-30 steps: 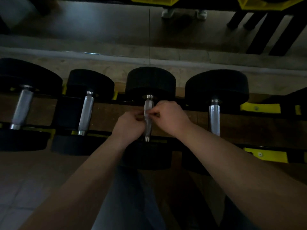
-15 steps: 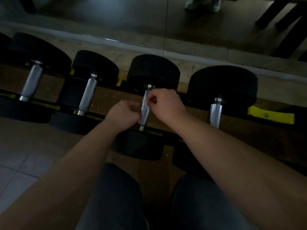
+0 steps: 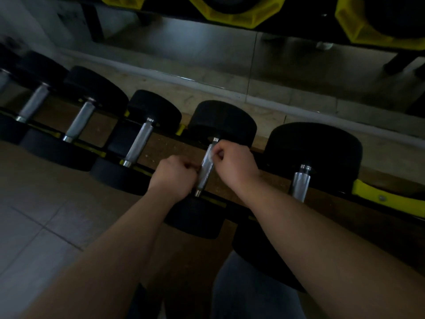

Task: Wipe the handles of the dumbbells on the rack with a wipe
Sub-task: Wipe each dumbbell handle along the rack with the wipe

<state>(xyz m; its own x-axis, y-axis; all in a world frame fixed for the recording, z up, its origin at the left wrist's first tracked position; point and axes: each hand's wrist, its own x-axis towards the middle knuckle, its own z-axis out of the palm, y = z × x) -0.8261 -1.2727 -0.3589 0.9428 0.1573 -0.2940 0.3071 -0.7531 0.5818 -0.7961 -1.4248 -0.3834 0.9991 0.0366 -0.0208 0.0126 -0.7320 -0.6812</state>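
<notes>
Several black dumbbells with knurled silver handles lie in a row on a low rack (image 3: 379,199). Both my hands work at the handle (image 3: 205,171) of the middle dumbbell (image 3: 223,120). My right hand (image 3: 234,164) pinches a small pale wipe (image 3: 210,155) against the handle's upper part. On the handle's left side, my left hand (image 3: 174,178) has its fingers curled, seemingly pinching the wipe's other end; that grip is hidden in the dim light.
Neighbouring handles stand at left (image 3: 140,141) and right (image 3: 301,185). A yellow rack bracket (image 3: 377,196) juts out at far right. A mirror runs along the wall behind. Grey floor tiles (image 3: 34,226) lie at lower left; my knees are below.
The camera has swung right and tilted, so the row now slants. My right hand has stayed near the handle's top and my left hand at its side.
</notes>
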